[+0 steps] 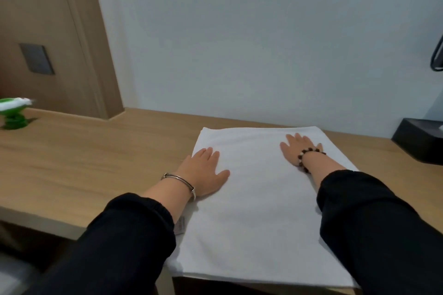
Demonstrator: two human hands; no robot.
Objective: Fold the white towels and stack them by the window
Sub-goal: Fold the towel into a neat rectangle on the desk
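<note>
i see both hands flat, fingers straight, left hand (206, 171) and right hand (297, 148) pressing one towel (259, 223) on the desk (84, 163); i judge folding barely begun, no stack visible.

The head camera looks forward and down (wide-angle, close) over the wooden desk (96, 163) toward the wall (239, 43).

Black long sleeves (134, 235) with gathered cuffs; a silver bangle (180, 181) on the left wrist, dark beaded bracelet (309, 154) on the right.
</note>
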